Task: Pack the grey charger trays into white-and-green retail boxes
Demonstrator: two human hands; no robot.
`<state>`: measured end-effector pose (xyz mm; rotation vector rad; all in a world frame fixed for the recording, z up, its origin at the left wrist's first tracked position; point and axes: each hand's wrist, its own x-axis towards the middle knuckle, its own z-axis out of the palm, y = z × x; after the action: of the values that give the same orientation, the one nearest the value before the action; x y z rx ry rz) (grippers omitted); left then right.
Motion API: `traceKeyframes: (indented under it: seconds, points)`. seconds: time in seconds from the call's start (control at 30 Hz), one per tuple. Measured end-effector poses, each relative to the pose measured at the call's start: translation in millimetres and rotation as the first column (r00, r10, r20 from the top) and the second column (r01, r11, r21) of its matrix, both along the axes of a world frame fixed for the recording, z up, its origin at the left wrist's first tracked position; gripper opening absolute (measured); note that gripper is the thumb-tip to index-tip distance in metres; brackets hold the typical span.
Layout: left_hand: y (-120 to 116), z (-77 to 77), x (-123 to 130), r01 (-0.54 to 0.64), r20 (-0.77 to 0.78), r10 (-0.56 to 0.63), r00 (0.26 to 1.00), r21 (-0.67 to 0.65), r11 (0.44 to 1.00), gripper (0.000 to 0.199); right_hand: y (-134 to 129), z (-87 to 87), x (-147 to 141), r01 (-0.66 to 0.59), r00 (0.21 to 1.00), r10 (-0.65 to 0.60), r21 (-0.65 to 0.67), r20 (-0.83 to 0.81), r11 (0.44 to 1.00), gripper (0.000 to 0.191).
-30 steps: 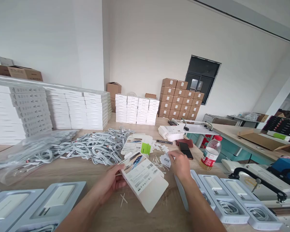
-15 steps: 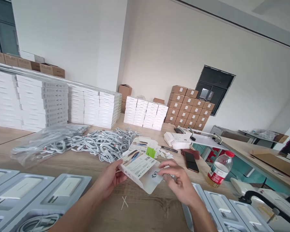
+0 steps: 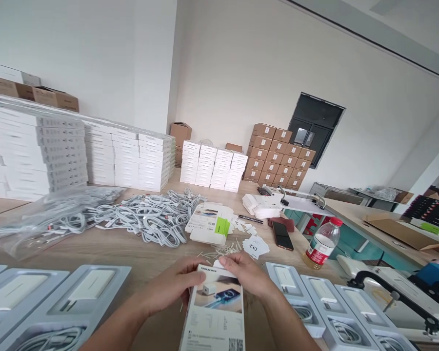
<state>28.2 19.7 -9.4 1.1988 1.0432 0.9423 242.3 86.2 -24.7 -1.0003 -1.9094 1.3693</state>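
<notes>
A white printed carton [image 3: 215,319] with a picture of a phone and charger on its face is held close in front of me. My left hand [image 3: 181,285] grips its upper left corner, thumb on the printed face. At the far end, my right hand [image 3: 239,278] pinches the carton's white end flap between its fingers. Just beyond the hands lie thin white strips [image 3: 219,251] and a small stack of white cards [image 3: 255,246] with a black symbol. Flattened printed cartons [image 3: 205,229] with a green patch are spread behind them.
Grey trays with chargers and coiled cables stand on the left [image 3: 91,292] and right [image 3: 324,297]. A heap of grey cables [image 3: 157,217] lies left of centre. A phone [image 3: 282,236] and a drink bottle [image 3: 322,246] stand right; white box stacks [image 3: 131,156] line the back.
The carton has turned upright and come nearer to me. Its open flap has swung to the far end, and my right hand has moved onto it. The view has shifted slightly.
</notes>
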Motion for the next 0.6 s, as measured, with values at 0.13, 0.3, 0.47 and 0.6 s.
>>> traceKeyframes:
  seconds: [0.13, 0.3, 0.47, 0.6]
  points:
    - [-3.2, 3.8, 1.0, 0.081, -0.022, -0.079, 0.997, 0.07, 0.994, 0.024, 0.5, 0.6, 4.4, 0.026, 0.999, -0.025, -0.067, 0.022, 0.997, 0.048]
    - [-6.4, 6.6, 2.1, 0.232, 0.013, -0.235, 0.972, 0.12, 0.965, 0.022, 2.2, 2.0, 13.5, -0.102, 0.995, 0.095, -0.319, -0.037, 0.942, 0.041]
    - [-5.0, 9.3, -1.1, 0.255, 0.042, -0.262, 0.964, 0.118, 0.96, 0.025, 3.6, -7.4, 7.5, -0.193, 0.976, 0.131, -0.409, -0.175, 0.892, 0.035]
    - [-0.4, 5.1, -2.5, 0.188, 0.016, -0.189, 0.982, 0.065, 0.98, 0.022, 5.4, -11.8, 2.6, -0.131, 0.987, 0.081, -0.399, -0.139, 0.908, 0.038]
